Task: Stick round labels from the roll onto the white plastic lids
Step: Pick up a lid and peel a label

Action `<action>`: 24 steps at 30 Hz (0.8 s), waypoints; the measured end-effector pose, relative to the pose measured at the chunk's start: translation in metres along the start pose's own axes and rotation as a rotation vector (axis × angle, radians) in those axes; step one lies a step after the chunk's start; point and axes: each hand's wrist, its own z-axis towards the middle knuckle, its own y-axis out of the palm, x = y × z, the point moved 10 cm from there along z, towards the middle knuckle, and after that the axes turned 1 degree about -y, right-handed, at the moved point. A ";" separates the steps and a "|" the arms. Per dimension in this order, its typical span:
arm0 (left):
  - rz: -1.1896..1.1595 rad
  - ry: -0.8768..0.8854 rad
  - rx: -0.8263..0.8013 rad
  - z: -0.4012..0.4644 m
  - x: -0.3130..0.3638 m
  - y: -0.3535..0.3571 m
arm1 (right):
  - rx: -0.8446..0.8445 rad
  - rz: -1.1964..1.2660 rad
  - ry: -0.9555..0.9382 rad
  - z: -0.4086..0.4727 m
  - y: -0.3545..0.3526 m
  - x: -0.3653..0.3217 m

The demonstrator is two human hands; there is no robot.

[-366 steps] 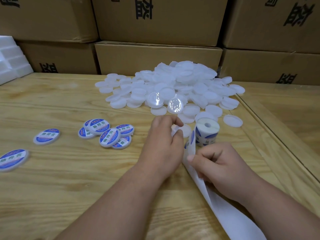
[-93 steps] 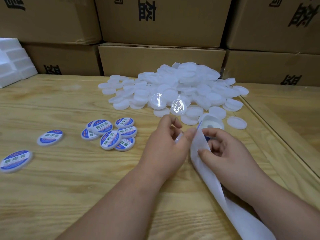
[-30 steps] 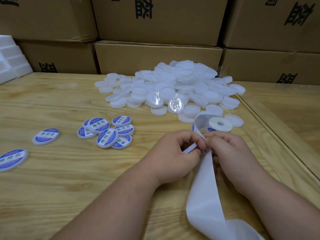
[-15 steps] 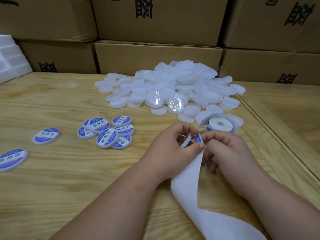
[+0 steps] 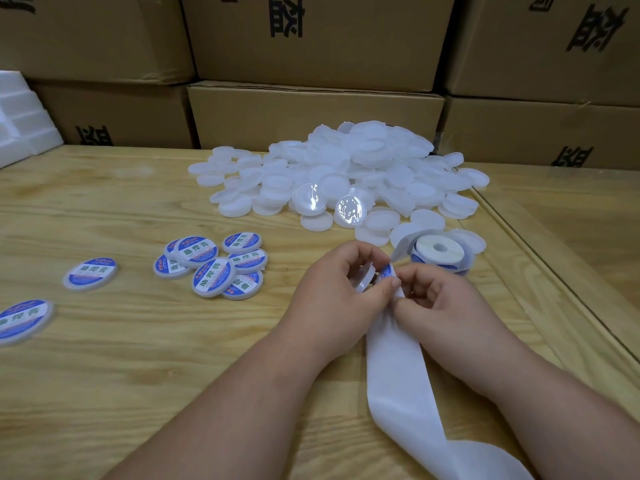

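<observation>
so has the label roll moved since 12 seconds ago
Yes. The label roll stood upright near the hands; now it lies flat, farther right, against the edge of the white lids pile.

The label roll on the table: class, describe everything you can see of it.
The label roll lies flat on its side on the wooden table, at the near right edge of the pile of white lids. Its top face is pale, with a small round core hole; blue label print shows along its side. A white backing strip leads from it to the left hand and right hand, then trails toward the viewer. Neither hand touches the roll itself.
</observation>
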 end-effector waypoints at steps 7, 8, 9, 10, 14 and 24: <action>-0.029 0.005 0.020 0.001 -0.001 -0.002 | 0.103 0.017 0.013 0.001 -0.012 0.004; -0.039 -0.002 0.029 0.001 -0.001 -0.003 | 0.113 0.023 0.018 0.001 -0.014 0.004; -0.050 -0.011 0.037 0.001 -0.002 -0.004 | 0.118 0.031 0.022 0.001 -0.015 0.004; -0.059 -0.018 0.040 0.001 -0.002 -0.005 | 0.118 0.042 0.021 0.000 -0.015 0.004; -0.079 -0.017 -0.007 0.000 0.000 -0.001 | 0.118 0.102 -0.013 0.000 -0.012 -0.001; -0.150 -0.051 0.137 0.001 -0.006 -0.017 | 0.136 0.157 0.014 0.003 -0.015 0.008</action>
